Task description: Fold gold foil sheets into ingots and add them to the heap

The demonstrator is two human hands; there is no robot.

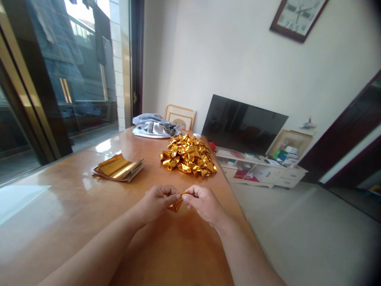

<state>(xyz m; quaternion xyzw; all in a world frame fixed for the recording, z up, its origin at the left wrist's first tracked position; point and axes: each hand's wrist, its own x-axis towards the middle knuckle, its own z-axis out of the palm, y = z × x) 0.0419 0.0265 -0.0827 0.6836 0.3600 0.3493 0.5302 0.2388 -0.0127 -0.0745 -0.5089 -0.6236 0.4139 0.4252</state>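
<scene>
On the table [166,254], a pile of folded gold pieces [189,155] is already shaped, while to its left a stack of gold sheets [116,169] lies unfolded. Between you and the pile, you have 1 gold piece [175,206] in your 2 hands, probably part-folded, though your fingers hide some of it. Your left hand [156,202] pinches its body, fingers nearly closed; your right hand [204,202] pinches its upper tip just as narrowly.

- Sheet stack [117,169]: on the tabletop [74,214], left of the folded pieces [189,155]
- Folded pieces: heaped near the right edge
- Cloth bundle [153,128]: behind both, near the far edge
- Cabinet [268,174]: beyond the right edge
</scene>
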